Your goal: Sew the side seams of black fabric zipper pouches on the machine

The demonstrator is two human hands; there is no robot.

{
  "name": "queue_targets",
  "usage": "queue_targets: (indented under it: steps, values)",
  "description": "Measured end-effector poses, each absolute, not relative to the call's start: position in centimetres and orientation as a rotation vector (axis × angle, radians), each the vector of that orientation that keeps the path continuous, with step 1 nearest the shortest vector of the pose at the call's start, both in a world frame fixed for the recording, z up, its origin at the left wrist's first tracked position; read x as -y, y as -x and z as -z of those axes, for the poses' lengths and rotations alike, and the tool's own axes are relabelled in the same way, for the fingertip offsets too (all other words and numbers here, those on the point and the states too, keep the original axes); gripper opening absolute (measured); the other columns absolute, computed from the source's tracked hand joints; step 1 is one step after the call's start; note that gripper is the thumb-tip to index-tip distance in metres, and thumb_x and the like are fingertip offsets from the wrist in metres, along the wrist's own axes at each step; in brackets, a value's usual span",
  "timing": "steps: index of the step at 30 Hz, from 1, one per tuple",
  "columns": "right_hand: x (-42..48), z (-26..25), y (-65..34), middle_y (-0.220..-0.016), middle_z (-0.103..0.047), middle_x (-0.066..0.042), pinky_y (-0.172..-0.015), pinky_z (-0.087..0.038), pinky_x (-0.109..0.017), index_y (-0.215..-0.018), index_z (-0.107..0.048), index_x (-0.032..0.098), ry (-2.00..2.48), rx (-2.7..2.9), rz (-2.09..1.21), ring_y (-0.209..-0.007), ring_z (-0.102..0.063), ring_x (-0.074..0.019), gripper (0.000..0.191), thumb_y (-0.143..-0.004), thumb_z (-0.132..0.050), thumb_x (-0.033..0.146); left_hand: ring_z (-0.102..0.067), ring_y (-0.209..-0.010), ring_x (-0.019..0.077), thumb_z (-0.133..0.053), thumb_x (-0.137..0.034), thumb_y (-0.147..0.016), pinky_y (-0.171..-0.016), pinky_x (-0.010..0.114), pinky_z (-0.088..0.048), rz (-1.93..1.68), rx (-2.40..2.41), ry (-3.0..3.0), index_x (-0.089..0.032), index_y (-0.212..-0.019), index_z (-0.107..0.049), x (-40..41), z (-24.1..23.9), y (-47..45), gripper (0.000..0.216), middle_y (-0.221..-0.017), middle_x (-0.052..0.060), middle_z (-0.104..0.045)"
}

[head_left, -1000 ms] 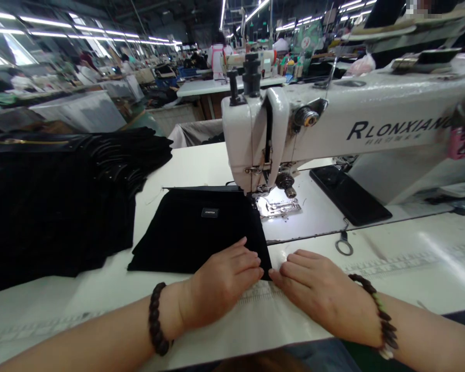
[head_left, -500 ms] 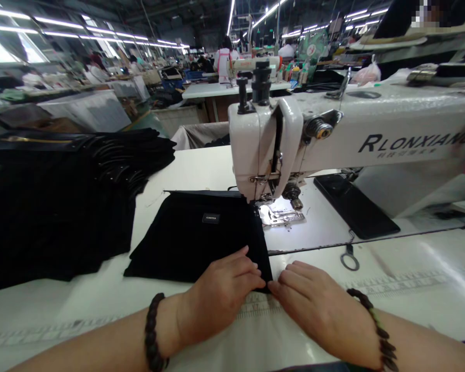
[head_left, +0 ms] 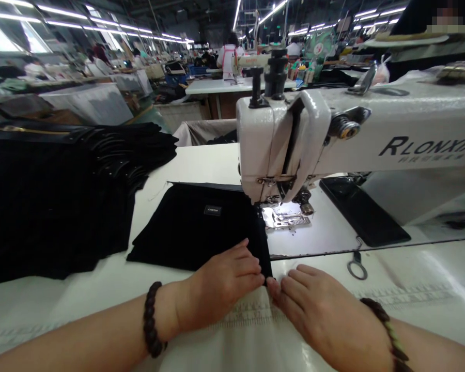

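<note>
A black fabric piece with a small dark label lies flat on the white table, its right edge running under the needle area of a white sewing machine. My left hand rests over its near right part, fingers closed together on the cloth at the corner. Beside it, my right hand is closed too, its thumb and fingertips at the same near corner. The fingertips of both hands almost touch. Light shines on the metal presser plate right of the cloth.
A thick stack of black fabric pieces sits at left. A dark phone lies under the machine arm, and a metal ring lies nearer. A printed ruler strip crosses the near table. People and other machines are further back.
The black fabric has slid a little away from me along the needle, with both hands following at its near corner. The view has shifted slightly, so the machine appears further right.
</note>
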State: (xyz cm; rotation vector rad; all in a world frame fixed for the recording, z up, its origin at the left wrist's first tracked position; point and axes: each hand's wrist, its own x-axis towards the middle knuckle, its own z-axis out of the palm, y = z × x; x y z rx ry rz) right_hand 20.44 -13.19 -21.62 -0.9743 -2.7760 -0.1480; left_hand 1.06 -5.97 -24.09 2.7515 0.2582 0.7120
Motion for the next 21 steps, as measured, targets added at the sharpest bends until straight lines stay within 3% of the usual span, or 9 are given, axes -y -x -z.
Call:
queue_targets:
  steps: [9,16,21]
  values:
    - [9.9,21.6,-20.6,-0.067,-0.057,-0.005,-0.052,-0.036,-0.033,-0.092,-0.060,0.005,1.034,2.837,0.285,-0.057,-0.047,-0.0170,0.020,-0.073,-0.056,0.010,-0.055,-0.089,0.0175,-0.037,-0.005,-0.084,-0.100,0.038,-0.034,-0.752,-0.181,-2.824,-0.008,-0.091,-0.057,2.5,24.4,-1.4,0.021,-0.087,0.008,-0.061]
    - [8.0,22.9,-21.1,-0.064,-0.055,-0.005,-0.047,-0.033,-0.031,-0.103,-0.056,0.002,1.088,2.781,0.411,-0.055,-0.048,-0.0177,0.025,-0.084,-0.042,0.011,-0.056,-0.092,0.0148,-0.038,-0.007,-0.085,-0.100,0.036,-0.034,-0.682,-0.230,-2.855,-0.012,-0.093,-0.058,-0.2,24.5,-1.7,0.022,-0.089,0.006,-0.062]
    - [7.5,23.5,-21.2,-0.061,-0.054,-0.004,-0.048,-0.032,-0.030,-0.097,-0.059,0.003,1.114,2.671,0.384,-0.052,-0.047,-0.0154,0.027,-0.089,-0.037,0.015,-0.057,-0.091,0.0133,-0.039,-0.008,-0.085,-0.096,0.032,-0.039,-0.624,-0.296,-2.831,-0.014,-0.093,-0.060,-2.0,24.3,-2.0,0.024,-0.091,0.004,-0.062]
